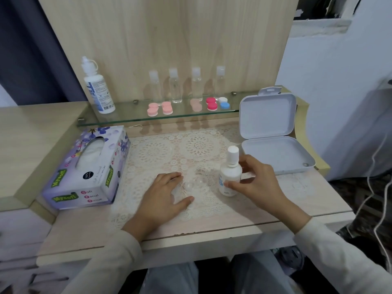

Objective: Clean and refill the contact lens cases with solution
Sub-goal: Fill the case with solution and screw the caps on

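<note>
A clear, uncapped contact lens case [195, 184] lies on the lace mat, hard to make out against it. My left hand [164, 197] rests flat on the mat, its fingers touching the case's left side. A small white solution bottle [230, 172] with a white cap stands upright to the right of the case. My right hand [257, 181] curls around that bottle, thumb on its front and fingers behind it.
A tissue box [89, 168] sits at the left. An open white tin [273, 132] stands at the right. On the glass shelf [127, 117] behind are a large solution bottle [98, 88], several clear bottles [176, 85] and several capped lens cases [212, 103].
</note>
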`<state>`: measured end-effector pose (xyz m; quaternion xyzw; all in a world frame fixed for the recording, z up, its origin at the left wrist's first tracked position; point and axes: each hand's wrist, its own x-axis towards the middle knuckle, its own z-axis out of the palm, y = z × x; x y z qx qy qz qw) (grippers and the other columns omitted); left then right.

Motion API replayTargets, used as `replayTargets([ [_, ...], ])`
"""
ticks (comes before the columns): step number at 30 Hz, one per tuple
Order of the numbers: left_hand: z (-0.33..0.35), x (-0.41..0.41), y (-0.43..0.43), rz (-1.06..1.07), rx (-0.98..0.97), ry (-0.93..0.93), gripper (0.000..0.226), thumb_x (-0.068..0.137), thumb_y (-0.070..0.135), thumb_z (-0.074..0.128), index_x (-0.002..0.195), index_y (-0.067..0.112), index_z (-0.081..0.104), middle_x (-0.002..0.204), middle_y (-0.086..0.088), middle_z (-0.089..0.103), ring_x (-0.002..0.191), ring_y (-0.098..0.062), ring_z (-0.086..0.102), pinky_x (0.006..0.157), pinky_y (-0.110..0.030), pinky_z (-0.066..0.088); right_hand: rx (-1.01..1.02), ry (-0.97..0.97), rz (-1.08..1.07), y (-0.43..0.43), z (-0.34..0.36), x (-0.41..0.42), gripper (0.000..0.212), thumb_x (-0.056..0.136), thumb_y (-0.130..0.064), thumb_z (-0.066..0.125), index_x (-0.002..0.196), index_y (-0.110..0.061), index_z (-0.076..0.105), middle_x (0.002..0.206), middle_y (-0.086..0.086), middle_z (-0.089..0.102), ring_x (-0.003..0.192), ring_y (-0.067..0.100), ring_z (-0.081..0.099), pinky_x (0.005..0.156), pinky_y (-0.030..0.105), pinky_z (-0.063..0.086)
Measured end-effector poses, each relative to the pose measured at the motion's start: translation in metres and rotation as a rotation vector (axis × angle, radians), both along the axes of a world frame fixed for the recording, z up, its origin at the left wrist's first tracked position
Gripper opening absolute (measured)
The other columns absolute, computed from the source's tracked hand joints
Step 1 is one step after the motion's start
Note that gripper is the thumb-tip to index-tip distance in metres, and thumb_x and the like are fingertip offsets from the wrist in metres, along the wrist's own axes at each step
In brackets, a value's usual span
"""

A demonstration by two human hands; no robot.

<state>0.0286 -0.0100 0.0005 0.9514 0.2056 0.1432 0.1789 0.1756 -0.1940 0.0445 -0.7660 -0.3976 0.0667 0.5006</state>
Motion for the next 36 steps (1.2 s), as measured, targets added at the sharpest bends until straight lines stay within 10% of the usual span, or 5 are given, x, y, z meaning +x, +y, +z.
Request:
replayTargets([
  [8, 0.033, 0.01, 0.015, -0.105, -0.046, 0.248, 0.062, 0.081, 0.049, 0.06, 0.133, 0.018, 0.046, 0.137, 0.007, 0.043, 0.124, -0.008, 0.038, 0.102, -0.023, 0.03, 0.177, 0.154, -0.05, 0.013, -0.014, 0.004, 0.05, 0.064, -0.006, 0.081, 0.094, -0.03, 0.049, 0.093, -0.016, 0.06, 0.083, -0.006, 0.06, 0.069, 0.014, 0.052],
  [18, 0.119, 0.074, -0.035, -0.444, -0.239, -0.196, 0.045, 0.086, -0.007, 0.052, 0.115, 0.027, 0.059, 0.113, 0.011, 0.057, 0.099, -0.001, 0.056, 0.087, -0.011, 0.044, 0.274, 0.24, -0.001, 0.012, -0.016, -0.001, 0.048, 0.068, 0.0, 0.077, 0.092, -0.032, 0.05, 0.09, -0.013, 0.063, 0.078, -0.006, 0.063, 0.063, 0.01, 0.048],
  [24, 0.12, 0.091, -0.038, -0.328, -0.134, -0.21, 0.015, 0.077, 0.025, 0.071, 0.088, 0.015, 0.072, 0.086, -0.002, 0.066, 0.074, -0.01, 0.058, 0.07, -0.022, 0.048, 0.253, 0.222, 0.001, 0.012, -0.017, 0.003, 0.05, 0.066, -0.004, 0.079, 0.094, -0.034, 0.05, 0.089, -0.012, 0.064, 0.079, -0.004, 0.063, 0.063, 0.011, 0.049],
  [30, 0.123, 0.082, -0.033, -0.423, -0.246, -0.084, 0.034, 0.083, 0.0, 0.062, 0.107, 0.023, 0.067, 0.1, 0.014, 0.061, 0.089, -0.003, 0.058, 0.08, -0.012, 0.047, 0.248, 0.228, -0.008, 0.013, -0.021, 0.005, 0.05, 0.067, -0.006, 0.08, 0.093, -0.037, 0.05, 0.09, -0.012, 0.064, 0.081, -0.003, 0.062, 0.065, 0.012, 0.049],
  [36, 0.124, 0.084, -0.036, -0.331, -0.192, -0.143, 0.019, 0.08, 0.02, 0.069, 0.099, 0.021, 0.068, 0.093, 0.012, 0.062, 0.078, -0.001, 0.057, 0.072, -0.015, 0.048, 0.23, 0.207, -0.006, 0.013, -0.022, 0.007, 0.05, 0.067, -0.01, 0.08, 0.094, -0.038, 0.049, 0.091, -0.01, 0.065, 0.085, 0.002, 0.064, 0.072, 0.021, 0.054],
])
